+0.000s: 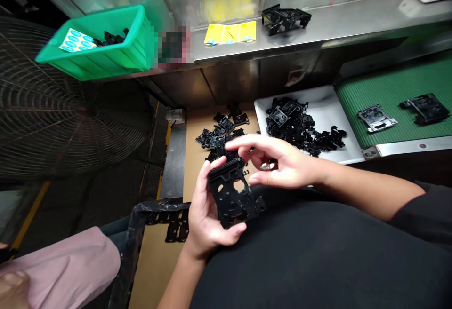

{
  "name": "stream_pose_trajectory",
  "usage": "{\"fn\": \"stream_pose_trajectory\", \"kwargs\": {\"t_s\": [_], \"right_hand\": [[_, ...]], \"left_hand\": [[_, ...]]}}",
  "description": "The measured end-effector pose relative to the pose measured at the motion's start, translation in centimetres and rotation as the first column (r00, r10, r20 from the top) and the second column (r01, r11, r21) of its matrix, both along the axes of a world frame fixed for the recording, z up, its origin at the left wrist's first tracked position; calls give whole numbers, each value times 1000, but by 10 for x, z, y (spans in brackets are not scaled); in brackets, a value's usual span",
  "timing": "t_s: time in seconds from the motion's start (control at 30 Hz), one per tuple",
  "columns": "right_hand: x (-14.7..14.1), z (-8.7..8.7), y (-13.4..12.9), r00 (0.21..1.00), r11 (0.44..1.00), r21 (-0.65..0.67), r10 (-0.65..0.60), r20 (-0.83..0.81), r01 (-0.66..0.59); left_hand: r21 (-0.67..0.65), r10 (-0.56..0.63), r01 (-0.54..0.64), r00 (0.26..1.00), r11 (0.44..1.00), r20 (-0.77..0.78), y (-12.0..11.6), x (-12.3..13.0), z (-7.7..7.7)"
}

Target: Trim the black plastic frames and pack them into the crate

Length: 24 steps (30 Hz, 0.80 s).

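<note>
A flat black plastic part (231, 196) with round cutouts lies in my left hand (206, 219), whose fingers and thumb wrap its edges. Just above its upper right corner is my right hand (282, 161), with the index finger stretched out and the thumb apart from it; a ring shows on one finger. I see nothing held in my right hand. Behind my hands, a pile of black parts (215, 135) sits on a brown board (192, 154). To its right, a white tray (326, 106) holds more black parts.
A green conveyor (395, 88) at right carries two parts. On the metal shelf (339, 17) are a green bin (106, 64), yellow labels (229, 34) and black parts (286, 19). A large fan (70, 106) stands left. Another person's pink-clad limb (70, 271) shows lower left.
</note>
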State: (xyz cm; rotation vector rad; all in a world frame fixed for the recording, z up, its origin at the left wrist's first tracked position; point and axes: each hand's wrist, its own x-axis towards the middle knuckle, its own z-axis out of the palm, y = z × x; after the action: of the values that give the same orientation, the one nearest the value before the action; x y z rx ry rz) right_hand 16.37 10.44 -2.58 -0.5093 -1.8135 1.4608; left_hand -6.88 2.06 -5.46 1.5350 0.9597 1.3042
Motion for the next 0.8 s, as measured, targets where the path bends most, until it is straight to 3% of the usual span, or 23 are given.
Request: {"fn": "stream_pose_trajectory", "kwargs": {"t_s": [0.07,0.2,0.33,0.4,0.57,0.8], "right_hand": [[-2,-1,-1,1000,999,36,16,-22,-16],[0,-6,-9,988,992,16,-124,-87,126],[4,-10,-19,993,982,155,-96,-73,107],[4,-11,-22,990,975,179,-116,-80,129],[3,-13,-27,969,979,-21,-205,-135,204],[4,-17,-30,945,927,-277,-299,-136,254]], "left_hand": [[12,-5,5,1000,1000,-2,0,2,0],[-44,77,-76,997,996,16,-3,5,3],[-167,182,-185,983,968,-32,-5,6,8],[-229,167,-166,986,959,-16,-4,9,10],[-382,55,-9,992,924,110,-1,17,13],[-579,104,129,930,805,353,3,33,12]]}}
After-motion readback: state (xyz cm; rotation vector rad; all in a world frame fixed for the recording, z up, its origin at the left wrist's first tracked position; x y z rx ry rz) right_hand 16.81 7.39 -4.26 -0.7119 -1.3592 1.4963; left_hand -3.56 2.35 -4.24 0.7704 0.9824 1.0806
